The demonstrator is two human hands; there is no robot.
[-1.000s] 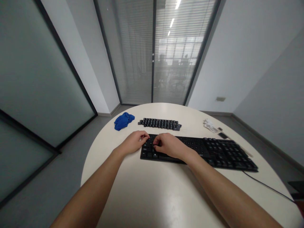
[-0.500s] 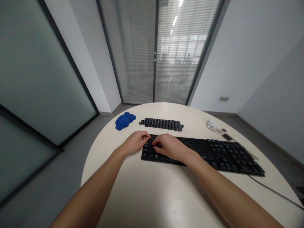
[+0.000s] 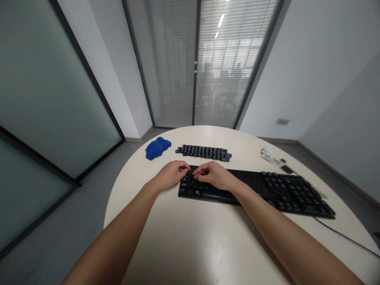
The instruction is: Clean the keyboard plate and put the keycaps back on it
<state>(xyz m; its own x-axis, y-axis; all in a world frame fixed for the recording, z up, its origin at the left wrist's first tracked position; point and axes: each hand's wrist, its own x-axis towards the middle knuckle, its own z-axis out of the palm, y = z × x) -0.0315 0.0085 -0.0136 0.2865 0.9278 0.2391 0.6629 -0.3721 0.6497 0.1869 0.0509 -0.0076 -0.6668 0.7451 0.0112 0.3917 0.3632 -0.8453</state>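
Observation:
A black keyboard (image 3: 218, 195) lies across the table, with many of its keycaps off in the middle part. At its upper left corner my left hand (image 3: 172, 174) is closed, thumb and fingers bent against the keyboard's edge. My right hand (image 3: 215, 175) is over the left part of the keyboard, its thumb and fingertips drawn together close to the keys. Whatever may be between those fingertips is too small to make out. Behind the keyboard, loose black keycaps (image 3: 204, 152) stand in several tight rows.
A crumpled blue cloth (image 3: 157, 148) lies at the table's (image 3: 190, 245) far left. On the far right are a whitish crumpled thing (image 3: 268, 155) and small dark pieces (image 3: 286, 169), partly blurred. A cable (image 3: 341, 235) runs off the right side.
My right hand has risen slightly and its fingertips have shifted toward the keyboard's back edge. My left hand stays at the corner. The whole view has shifted a little.

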